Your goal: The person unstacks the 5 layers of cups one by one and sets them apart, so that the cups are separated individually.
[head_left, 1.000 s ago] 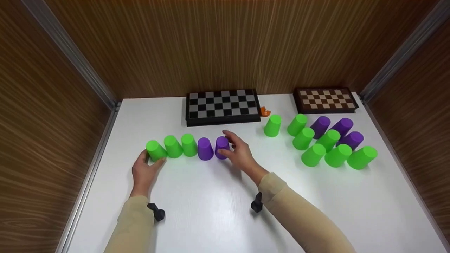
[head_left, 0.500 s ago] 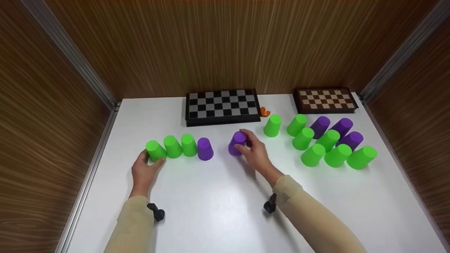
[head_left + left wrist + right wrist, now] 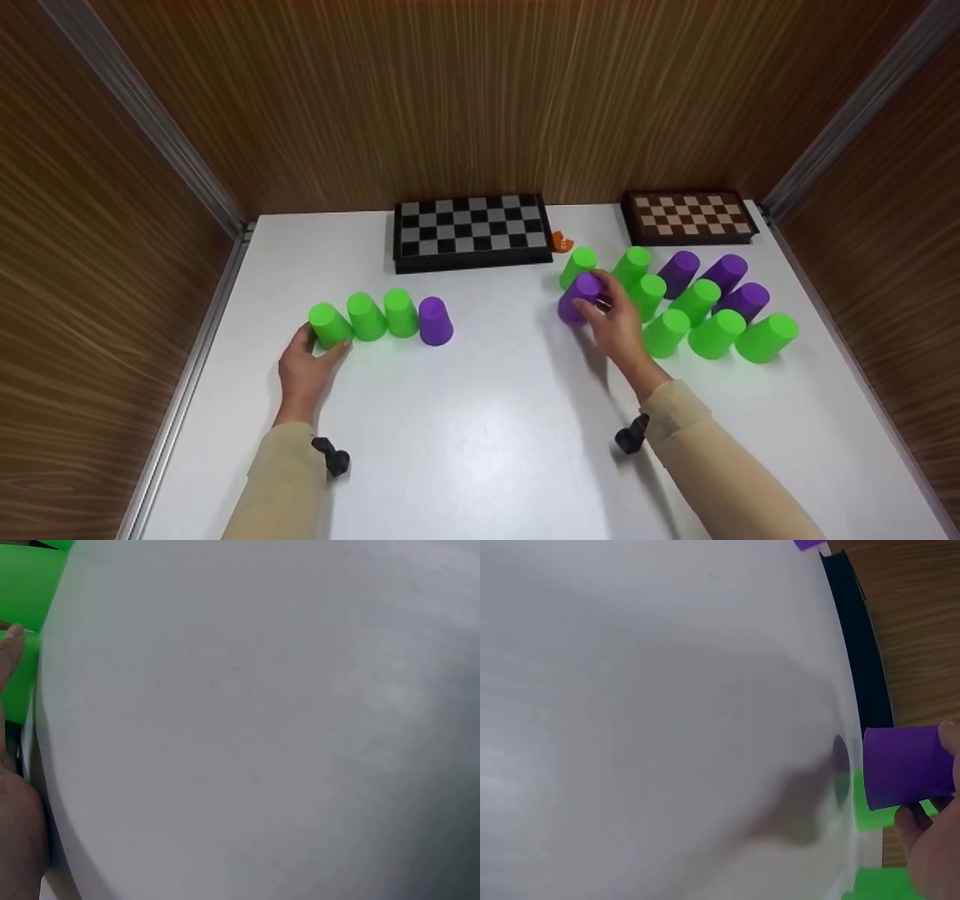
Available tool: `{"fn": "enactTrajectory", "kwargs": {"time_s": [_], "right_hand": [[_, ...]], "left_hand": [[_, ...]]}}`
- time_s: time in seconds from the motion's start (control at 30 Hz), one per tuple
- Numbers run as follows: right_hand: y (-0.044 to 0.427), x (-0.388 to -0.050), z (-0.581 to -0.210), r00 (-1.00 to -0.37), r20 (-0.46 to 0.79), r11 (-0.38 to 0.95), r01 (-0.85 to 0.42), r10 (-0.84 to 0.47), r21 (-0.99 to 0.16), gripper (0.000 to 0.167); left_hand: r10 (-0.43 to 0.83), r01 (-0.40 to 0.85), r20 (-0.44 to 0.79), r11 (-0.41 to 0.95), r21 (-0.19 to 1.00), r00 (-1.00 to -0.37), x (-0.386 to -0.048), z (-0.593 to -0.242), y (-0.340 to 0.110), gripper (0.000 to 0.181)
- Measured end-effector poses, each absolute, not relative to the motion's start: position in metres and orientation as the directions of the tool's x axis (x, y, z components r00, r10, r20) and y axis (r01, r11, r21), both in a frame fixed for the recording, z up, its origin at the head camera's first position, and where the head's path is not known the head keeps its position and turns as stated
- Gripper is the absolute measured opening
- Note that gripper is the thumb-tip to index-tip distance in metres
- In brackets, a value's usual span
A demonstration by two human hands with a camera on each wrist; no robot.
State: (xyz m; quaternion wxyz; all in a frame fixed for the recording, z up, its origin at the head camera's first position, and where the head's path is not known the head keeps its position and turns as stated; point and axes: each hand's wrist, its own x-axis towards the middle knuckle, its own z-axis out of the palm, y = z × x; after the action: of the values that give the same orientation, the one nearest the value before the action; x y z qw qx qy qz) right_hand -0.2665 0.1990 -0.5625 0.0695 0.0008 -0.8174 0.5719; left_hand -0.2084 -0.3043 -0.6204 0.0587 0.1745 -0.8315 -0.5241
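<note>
At the left end of a short row, my left hand [image 3: 304,373] holds an upside-down green cup [image 3: 328,322] between thumb and fingers. Two more green cups [image 3: 366,315] and a purple cup [image 3: 435,321] continue that row to the right. My right hand [image 3: 621,330] grips another purple cup [image 3: 576,301], its narrow end up. The right wrist view shows this purple cup [image 3: 906,766] raised off the table, its shadow below. Behind it, partly hidden, stands a green cup [image 3: 576,264].
Several green cups [image 3: 716,334] and purple cups [image 3: 725,271] crowd the table's right side. At the back lie a black-and-grey checkered board box [image 3: 472,229] and a brown one [image 3: 690,216]. A small orange piece [image 3: 562,241] sits between them. Wood-grain walls [image 3: 480,97] enclose the white table [image 3: 450,450].
My right hand has taken the purple cup from the row's right end and carried it rightward, close to the right-hand cups. My left hand has stayed at its green cup.
</note>
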Motion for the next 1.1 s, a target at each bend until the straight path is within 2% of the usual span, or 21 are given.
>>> {"fn": "enactTrajectory", "kwargs": {"time_s": [0.17, 0.47, 1.1], "right_hand": [[0.211, -0.270, -0.569, -0.988, 0.113, 0.341, -0.071, 0.106, -0.938, 0.058], [0.220, -0.270, -0.577, -0.992, 0.076, 0.420, -0.027, 0.101, -0.907, 0.060], [0.220, -0.270, -0.577, -0.993, 0.075, 0.423, -0.028, 0.095, -0.906, 0.062]], "left_hand": [[-0.350, -0.229, -0.090, 0.382, 0.895, -0.932, -0.208, -0.622, -0.305, 0.078], [-0.352, -0.219, -0.076, 0.389, 0.895, -0.933, -0.209, -0.626, -0.305, 0.078], [-0.352, -0.218, -0.075, 0.387, 0.896, -0.933, -0.209, -0.624, -0.306, 0.077]]}}
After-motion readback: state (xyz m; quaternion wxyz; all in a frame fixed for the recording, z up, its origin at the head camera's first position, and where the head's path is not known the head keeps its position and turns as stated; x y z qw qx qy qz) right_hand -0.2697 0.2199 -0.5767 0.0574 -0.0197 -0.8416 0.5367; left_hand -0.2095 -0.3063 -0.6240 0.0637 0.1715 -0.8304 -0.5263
